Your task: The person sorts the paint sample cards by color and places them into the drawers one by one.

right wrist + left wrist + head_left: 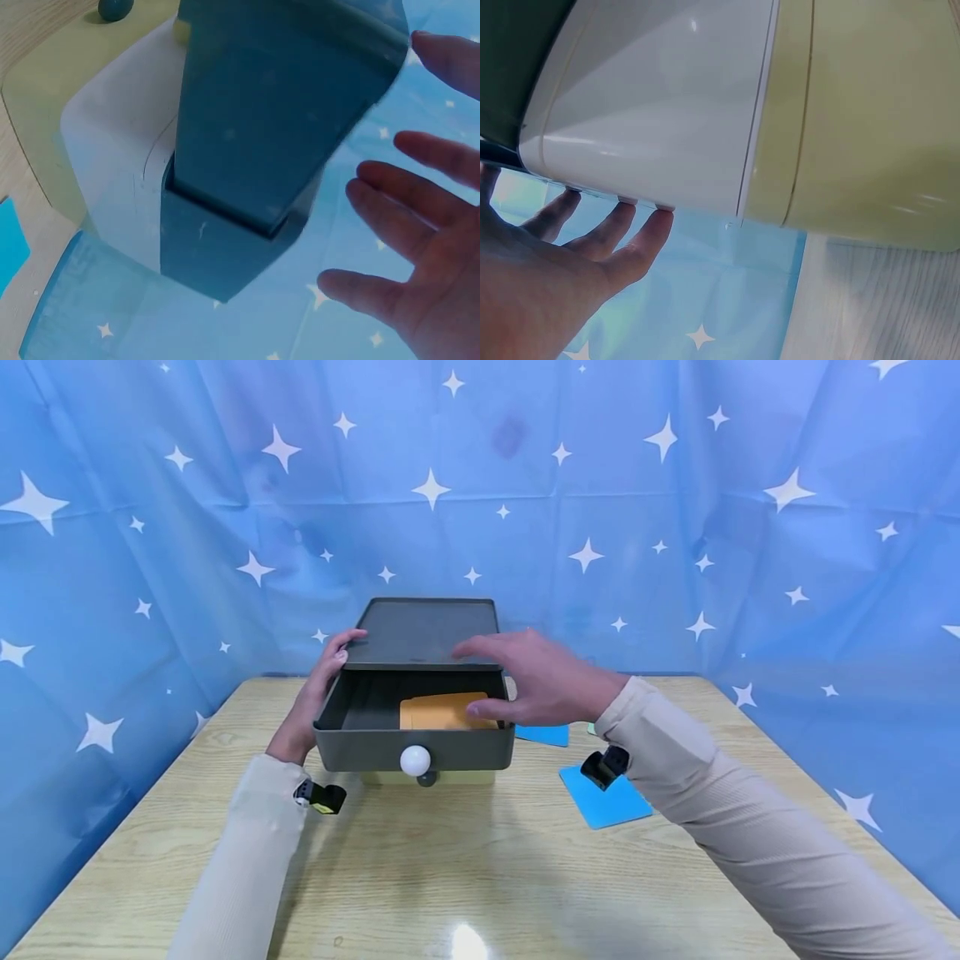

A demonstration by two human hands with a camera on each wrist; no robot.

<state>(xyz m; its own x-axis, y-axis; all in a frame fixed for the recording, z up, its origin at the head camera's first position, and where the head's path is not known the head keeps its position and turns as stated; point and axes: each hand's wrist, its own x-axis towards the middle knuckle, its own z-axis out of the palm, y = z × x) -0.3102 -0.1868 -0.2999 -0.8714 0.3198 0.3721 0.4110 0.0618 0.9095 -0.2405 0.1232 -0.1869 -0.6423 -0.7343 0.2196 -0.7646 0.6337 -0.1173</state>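
Note:
A small drawer cabinet stands on the table, with a dark grey top (pixel 427 622), a white middle section (pixel 660 112) and a pale yellow base (pixel 877 112). Its dark grey top drawer (pixel 375 750), fitted with a white knob (pixel 415 761), is pulled out. Inside it, toward the right, lies a flat orange piece (pixel 438 712) like a card or envelope. My left hand (pixel 315 693) rests against the cabinet's left side, fingertips on its wall. With fingers spread, my right hand (pixel 532 677) hovers at the drawer's right side, holding nothing; its thumb overlaps the orange piece in the head view.
A blue square card (pixel 606 800) lies on the wooden table (pixel 420 877) right of the cabinet. Another blue piece (pixel 546 736) shows farther back, partly behind the right hand. Below the drawer sits a dark round knob (pixel 115 7). A blue star-patterned curtain (pixel 510 452) hangs behind.

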